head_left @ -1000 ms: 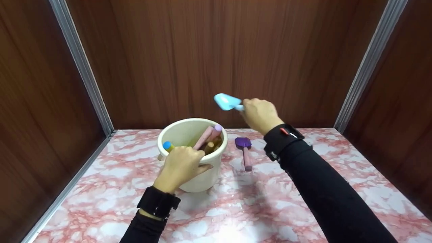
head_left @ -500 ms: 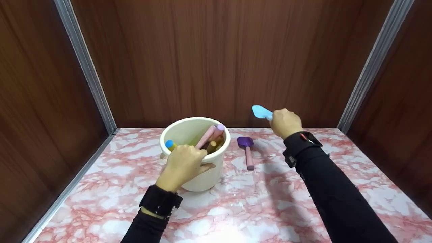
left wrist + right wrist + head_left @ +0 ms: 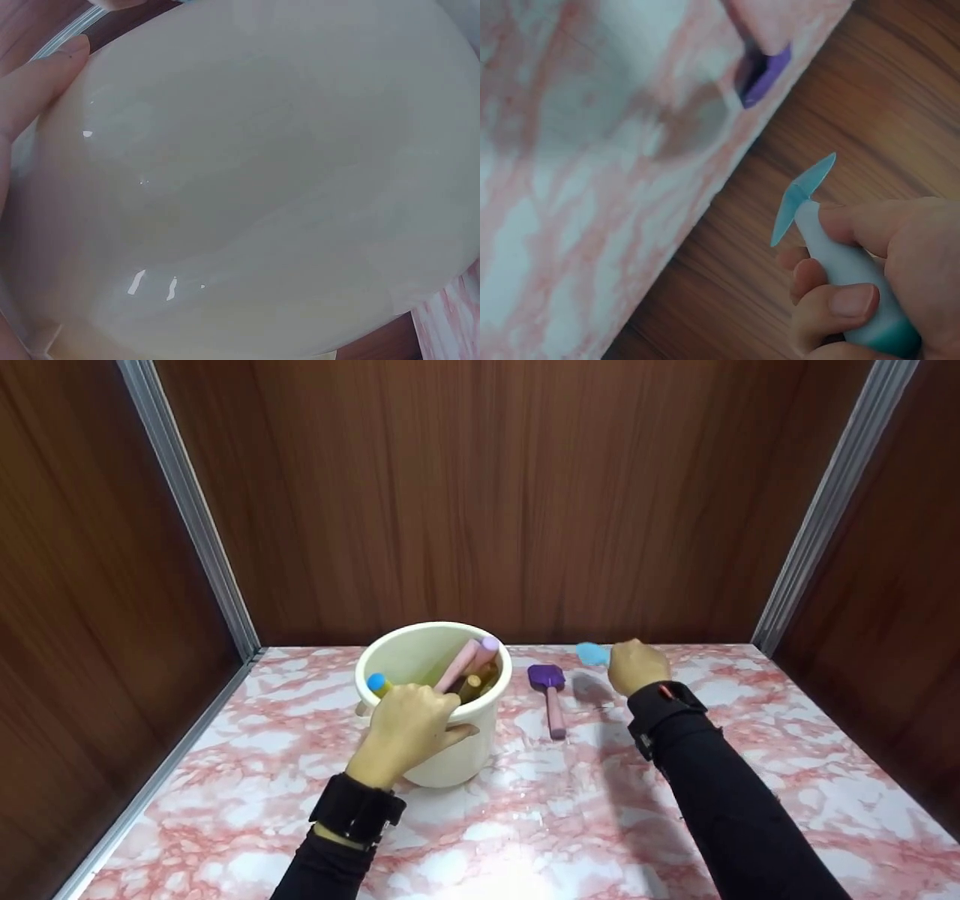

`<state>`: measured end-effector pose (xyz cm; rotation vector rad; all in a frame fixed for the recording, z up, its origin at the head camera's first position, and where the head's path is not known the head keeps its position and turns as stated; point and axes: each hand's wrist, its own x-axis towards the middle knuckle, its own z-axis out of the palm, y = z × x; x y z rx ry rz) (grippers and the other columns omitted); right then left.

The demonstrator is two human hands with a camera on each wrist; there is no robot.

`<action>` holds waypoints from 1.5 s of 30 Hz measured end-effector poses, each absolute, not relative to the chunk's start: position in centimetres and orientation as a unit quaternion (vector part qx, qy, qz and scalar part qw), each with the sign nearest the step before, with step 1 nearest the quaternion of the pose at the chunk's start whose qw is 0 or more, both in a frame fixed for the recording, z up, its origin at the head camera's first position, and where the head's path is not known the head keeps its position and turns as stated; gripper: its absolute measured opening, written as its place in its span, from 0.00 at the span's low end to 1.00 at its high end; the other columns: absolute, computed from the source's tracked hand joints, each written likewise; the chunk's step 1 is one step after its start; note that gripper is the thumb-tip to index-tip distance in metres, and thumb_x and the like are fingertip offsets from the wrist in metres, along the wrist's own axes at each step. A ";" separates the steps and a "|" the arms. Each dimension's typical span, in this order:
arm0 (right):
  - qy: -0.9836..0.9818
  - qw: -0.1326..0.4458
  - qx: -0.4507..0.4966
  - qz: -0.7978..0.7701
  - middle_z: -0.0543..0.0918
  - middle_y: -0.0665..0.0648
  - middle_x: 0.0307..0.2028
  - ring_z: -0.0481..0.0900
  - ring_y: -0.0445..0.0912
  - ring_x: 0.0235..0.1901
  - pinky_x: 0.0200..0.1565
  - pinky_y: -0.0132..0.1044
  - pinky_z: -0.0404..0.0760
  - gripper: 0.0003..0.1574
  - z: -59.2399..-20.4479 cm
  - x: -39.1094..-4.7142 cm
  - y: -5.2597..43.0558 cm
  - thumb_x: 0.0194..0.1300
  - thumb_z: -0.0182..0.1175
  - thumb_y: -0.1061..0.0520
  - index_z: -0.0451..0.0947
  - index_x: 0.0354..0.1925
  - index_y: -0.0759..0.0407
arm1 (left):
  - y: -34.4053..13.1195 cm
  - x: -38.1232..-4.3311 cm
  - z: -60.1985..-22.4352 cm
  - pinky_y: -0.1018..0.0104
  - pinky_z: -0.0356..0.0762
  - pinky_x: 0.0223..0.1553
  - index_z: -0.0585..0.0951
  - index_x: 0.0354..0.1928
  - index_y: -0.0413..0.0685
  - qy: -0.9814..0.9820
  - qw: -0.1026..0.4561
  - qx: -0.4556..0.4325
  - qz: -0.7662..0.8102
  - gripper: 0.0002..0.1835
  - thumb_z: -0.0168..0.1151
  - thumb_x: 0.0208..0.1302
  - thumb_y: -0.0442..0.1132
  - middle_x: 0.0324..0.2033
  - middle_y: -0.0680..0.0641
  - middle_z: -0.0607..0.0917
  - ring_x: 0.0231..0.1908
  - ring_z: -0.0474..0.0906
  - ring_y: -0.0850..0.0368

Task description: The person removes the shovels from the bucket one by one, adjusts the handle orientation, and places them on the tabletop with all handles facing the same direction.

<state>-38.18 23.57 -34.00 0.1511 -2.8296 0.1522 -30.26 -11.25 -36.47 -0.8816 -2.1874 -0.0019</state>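
My left hand (image 3: 409,727) grips the near rim of a cream bucket (image 3: 461,757), thumb along its outside. In the left wrist view the bucket's pale wall (image 3: 255,165) fills most of the frame. My right hand (image 3: 637,667) holds a small toy shovel (image 3: 592,654) with a light blue blade, above the table at the back right. In the right wrist view my fingers curl round its white handle (image 3: 836,259), which ends in teal. To its left, a purple shovel (image 3: 546,676) with a pink handle lies on the table.
Several handles stick up in the bucket: a pink one (image 3: 457,664), a lilac-tipped one (image 3: 489,645) and a yellow one with a blue end (image 3: 376,684) among them. The red-and-white marbled table (image 3: 247,780) meets brown wood-grain panels (image 3: 480,495) at the back and sides.
My right hand has carried the blue shovel rightward, away from above the bucket, then lowered it toward the table. The left hand has stayed on the bucket's rim.
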 end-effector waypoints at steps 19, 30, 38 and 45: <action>-0.994 0.101 0.032 0.034 0.88 0.74 0.36 0.89 0.65 0.34 0.38 0.59 0.87 0.12 -39.3 -37.9 22.5 0.62 0.58 0.67 0.84 0.37 0.77 | -11.4 -30.3 -36.6 0.57 0.73 0.17 0.80 0.21 0.50 -0.855 0.384 -0.349 -0.004 0.28 0.80 0.55 0.64 0.15 0.52 0.78 0.16 0.78 0.51; -0.989 0.108 0.034 0.096 0.87 0.77 0.40 0.88 0.69 0.39 0.42 0.62 0.87 0.12 -40.2 -38.4 22.5 0.62 0.56 0.69 0.84 0.37 0.77 | -11.4 -30.3 -36.5 0.57 0.72 0.17 0.81 0.22 0.50 -0.859 0.376 -0.347 -0.007 0.27 0.79 0.56 0.64 0.15 0.52 0.78 0.16 0.78 0.51; -0.984 0.172 0.011 0.034 0.87 0.73 0.33 0.88 0.64 0.32 0.33 0.59 0.87 0.11 -41.7 -38.3 21.9 0.65 0.60 0.66 0.85 0.35 0.75 | -11.4 -30.3 -36.5 0.58 0.71 0.17 0.81 0.22 0.50 -0.861 0.376 -0.344 -0.006 0.27 0.80 0.56 0.64 0.15 0.52 0.78 0.16 0.77 0.52; -0.977 0.208 0.005 0.050 0.87 0.72 0.28 0.88 0.63 0.27 0.30 0.59 0.86 0.10 -43.4 -38.7 21.8 0.64 0.58 0.68 0.83 0.28 0.72 | -11.4 -30.3 -36.6 0.58 0.71 0.17 0.80 0.22 0.51 -0.860 0.379 -0.341 0.003 0.27 0.79 0.56 0.64 0.14 0.53 0.77 0.16 0.76 0.52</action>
